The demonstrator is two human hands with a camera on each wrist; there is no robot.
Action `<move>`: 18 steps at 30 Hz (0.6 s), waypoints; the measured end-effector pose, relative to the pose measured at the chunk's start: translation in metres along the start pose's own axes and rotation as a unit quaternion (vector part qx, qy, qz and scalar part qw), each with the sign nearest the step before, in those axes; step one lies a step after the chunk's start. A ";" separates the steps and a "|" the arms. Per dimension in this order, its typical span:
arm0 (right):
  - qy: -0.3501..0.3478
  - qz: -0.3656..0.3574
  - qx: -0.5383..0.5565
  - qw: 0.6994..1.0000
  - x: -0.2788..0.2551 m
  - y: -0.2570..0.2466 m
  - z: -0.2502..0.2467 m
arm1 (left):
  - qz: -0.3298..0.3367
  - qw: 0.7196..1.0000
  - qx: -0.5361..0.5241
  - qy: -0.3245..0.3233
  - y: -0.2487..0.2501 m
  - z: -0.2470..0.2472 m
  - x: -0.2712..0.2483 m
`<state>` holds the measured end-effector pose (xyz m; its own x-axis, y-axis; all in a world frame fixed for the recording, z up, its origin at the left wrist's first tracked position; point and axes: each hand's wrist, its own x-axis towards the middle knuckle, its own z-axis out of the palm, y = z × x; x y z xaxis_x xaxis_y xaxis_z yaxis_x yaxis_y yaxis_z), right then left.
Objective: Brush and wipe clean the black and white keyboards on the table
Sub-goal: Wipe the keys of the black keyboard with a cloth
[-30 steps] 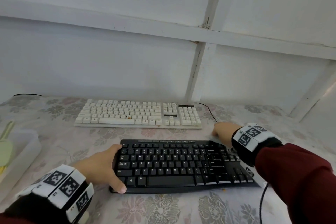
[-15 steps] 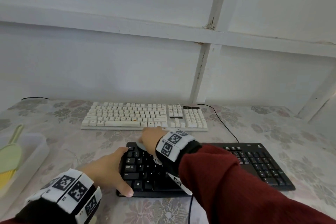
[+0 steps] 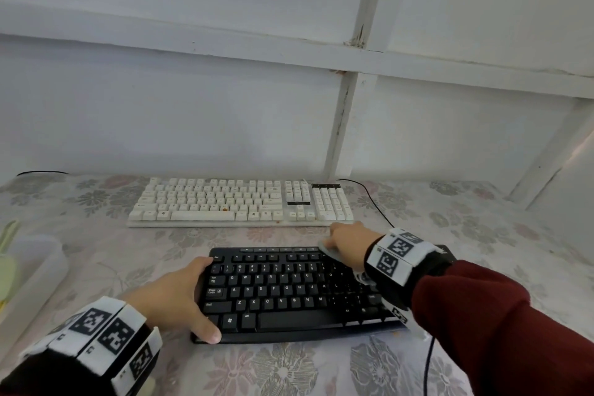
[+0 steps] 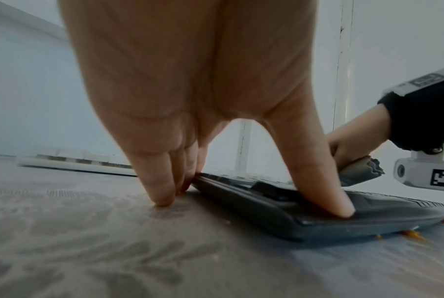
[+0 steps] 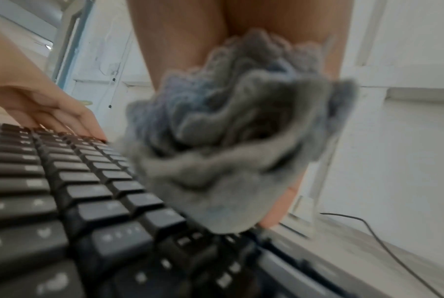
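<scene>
The left hand [image 3: 175, 297] is bracing the black keyboard [image 3: 289, 294] w/ straight fingers [image 4: 322, 181], thumb on its near-left corner, prob. to stop it sliding on the tabletop [image 3: 289, 370]. At the keyboard's far edge, the right hand [image 3: 348, 243] is gripping a bunched grey cloth [image 5: 228, 145], wiping the top row. Just beyond, the white keyboard [image 3: 241, 201] is waiting, untouched.

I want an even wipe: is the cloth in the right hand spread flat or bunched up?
Bunched up: the grey cloth sits crumpled in folds in the right hand.
</scene>
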<state>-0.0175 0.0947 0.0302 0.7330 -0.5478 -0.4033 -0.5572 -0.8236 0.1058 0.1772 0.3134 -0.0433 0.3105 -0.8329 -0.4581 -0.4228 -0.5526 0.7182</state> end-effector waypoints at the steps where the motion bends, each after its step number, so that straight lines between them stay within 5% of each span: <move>1: -0.002 0.000 -0.017 1.000 0.000 0.007 0.001 | -0.001 1.000 0.003 0.000 0.001 0.000 0.000; 11: -0.079 0.109 -0.086 0.987 -0.014 0.053 -0.012 | -0.002 1.000 -0.010 -0.001 -0.002 -0.001 0.002; 18: 0.048 -0.027 0.060 0.997 0.009 0.022 -0.021 | -0.010 1.000 0.014 0.003 0.003 0.000 -0.002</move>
<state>-0.0152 0.0689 0.0480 0.7933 -0.5202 -0.3163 -0.5553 -0.8312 -0.0258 0.1752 0.3132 -0.0399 0.3232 -0.8219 -0.4690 -0.4411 -0.5693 0.6938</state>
